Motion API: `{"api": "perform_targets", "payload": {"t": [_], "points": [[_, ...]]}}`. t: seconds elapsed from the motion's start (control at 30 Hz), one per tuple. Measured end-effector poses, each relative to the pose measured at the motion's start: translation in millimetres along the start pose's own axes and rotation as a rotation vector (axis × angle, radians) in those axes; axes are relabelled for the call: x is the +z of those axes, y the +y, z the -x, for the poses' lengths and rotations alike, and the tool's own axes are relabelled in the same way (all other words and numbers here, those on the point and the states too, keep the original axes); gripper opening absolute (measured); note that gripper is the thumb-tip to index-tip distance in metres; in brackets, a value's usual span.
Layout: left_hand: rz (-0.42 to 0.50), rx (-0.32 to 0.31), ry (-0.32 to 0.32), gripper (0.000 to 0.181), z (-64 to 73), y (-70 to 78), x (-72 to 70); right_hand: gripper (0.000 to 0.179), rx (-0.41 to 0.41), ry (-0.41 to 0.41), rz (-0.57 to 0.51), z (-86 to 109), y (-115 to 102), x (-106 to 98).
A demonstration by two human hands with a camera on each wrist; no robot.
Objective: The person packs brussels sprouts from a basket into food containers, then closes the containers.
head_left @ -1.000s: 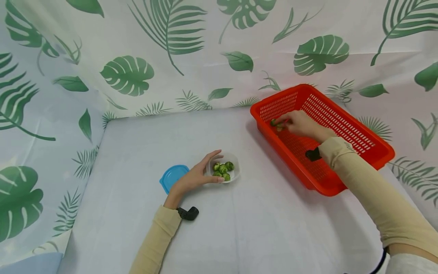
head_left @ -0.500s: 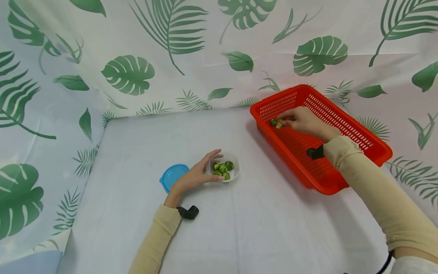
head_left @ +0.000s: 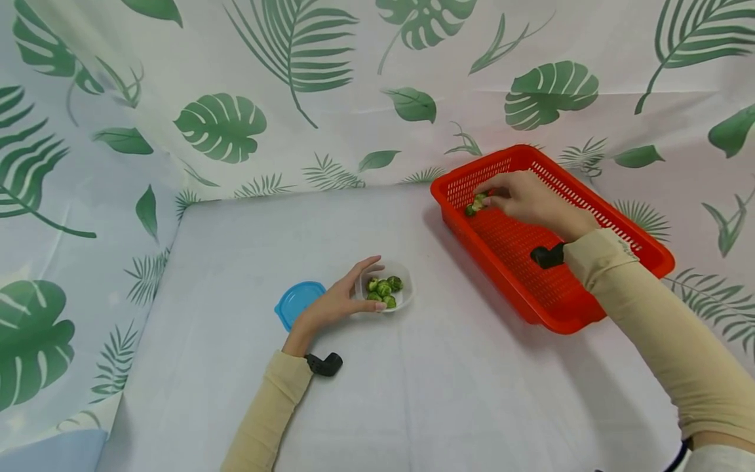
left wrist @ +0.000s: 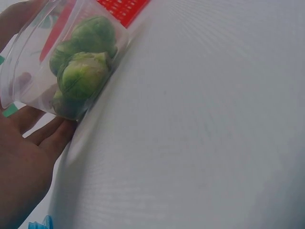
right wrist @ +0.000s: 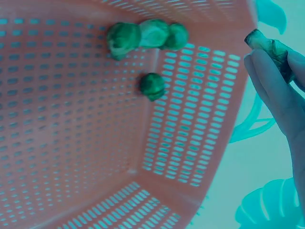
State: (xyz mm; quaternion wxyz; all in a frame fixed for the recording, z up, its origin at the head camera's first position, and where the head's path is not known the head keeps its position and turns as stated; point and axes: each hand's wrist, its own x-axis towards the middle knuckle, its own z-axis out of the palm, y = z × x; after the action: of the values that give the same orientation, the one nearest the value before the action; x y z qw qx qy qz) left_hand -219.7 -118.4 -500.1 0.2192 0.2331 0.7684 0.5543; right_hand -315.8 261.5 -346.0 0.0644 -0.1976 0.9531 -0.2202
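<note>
A small clear plastic container point(head_left: 408, 288) stands on the white table with several Brussels sprouts point(head_left: 383, 288) inside. My left hand point(head_left: 333, 305) holds it, thumb on the near side and fingers round the far side; the left wrist view shows the sprouts point(left wrist: 83, 74) through its wall. Over the far left end of a red slotted basket point(head_left: 495, 262), my right hand point(head_left: 522, 196) pinches a Brussels sprout point(right wrist: 275, 52) between fingertips and thumb. Below it, the right wrist view shows several more sprouts point(right wrist: 123, 39) bunched in the basket's corner, one point(right wrist: 152, 86) lying apart.
A blue lid point(head_left: 297, 303) lies on the table left of the container, partly behind the left hand. The basket stands at the right, near a leaf-patterned cloth backdrop point(head_left: 354, 111) that runs along the back and left side.
My right hand has risen from the basket floor with a sprout pinched in its fingertips and drawn slightly right. The left hand and container stay where they were.
</note>
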Motion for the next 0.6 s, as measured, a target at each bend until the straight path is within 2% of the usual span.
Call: {"api": "perform_targets", "payload": {"t": [0.2,0.6], "points": [[0.021,0.007,0.001,0.092,-0.7,1.0,-1.1,0.034,-0.048,0.016,-0.029,3.3,-16.0,-3.3],[0.022,-0.007,-0.006,0.093,-1.4,0.0,-0.5,0.030,-0.168,0.032,-0.032,6.8,-38.6,3.3]]}}
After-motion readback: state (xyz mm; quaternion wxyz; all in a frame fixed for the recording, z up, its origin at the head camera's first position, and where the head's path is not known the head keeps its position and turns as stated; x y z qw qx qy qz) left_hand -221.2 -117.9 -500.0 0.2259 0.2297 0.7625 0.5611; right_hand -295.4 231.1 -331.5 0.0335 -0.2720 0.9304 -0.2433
